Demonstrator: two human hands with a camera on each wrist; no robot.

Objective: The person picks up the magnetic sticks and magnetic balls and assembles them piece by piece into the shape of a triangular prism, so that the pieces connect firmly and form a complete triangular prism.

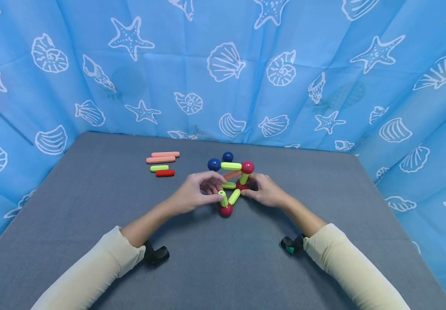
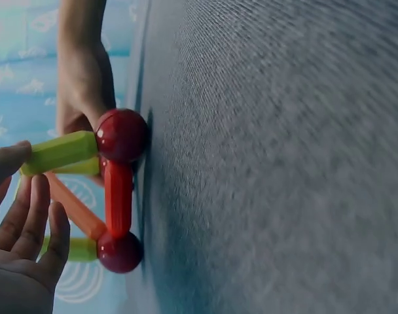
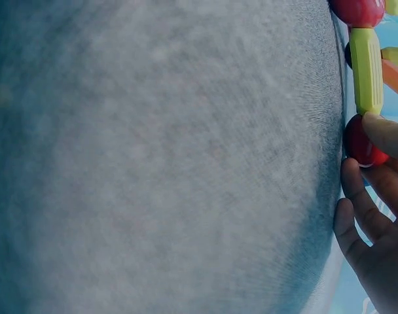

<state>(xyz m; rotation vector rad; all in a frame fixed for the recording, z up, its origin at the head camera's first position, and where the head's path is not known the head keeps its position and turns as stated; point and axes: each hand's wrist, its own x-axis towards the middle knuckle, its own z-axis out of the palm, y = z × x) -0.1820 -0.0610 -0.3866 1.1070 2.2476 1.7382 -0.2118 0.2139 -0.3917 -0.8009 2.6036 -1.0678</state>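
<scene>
A small structure of coloured rods and balls stands on the grey table, between the two hands. My left hand (image 1: 196, 194) pinches the upper end of a yellow-green rod (image 2: 60, 152) between thumb and fingers; its lower end meets the front red ball (image 1: 226, 210). At the right corner, my right hand (image 1: 268, 191) holds another red ball (image 3: 361, 141) with thumb and fingertips. A yellow-green rod (image 1: 235, 197) links these two balls. Higher up, a rod (image 1: 231, 165) joins a blue ball (image 1: 214, 164) to a red one (image 1: 247, 167). An orange rod (image 2: 74, 206) slants behind.
Left of the structure lie two salmon rods (image 1: 160, 159), a short yellow-green rod (image 1: 159, 168) and a short red rod (image 1: 165, 173). A second blue ball (image 1: 228, 156) shows behind; I cannot tell whether it is attached. A blue curtain (image 1: 191, 82) borders the table (image 1: 223, 267).
</scene>
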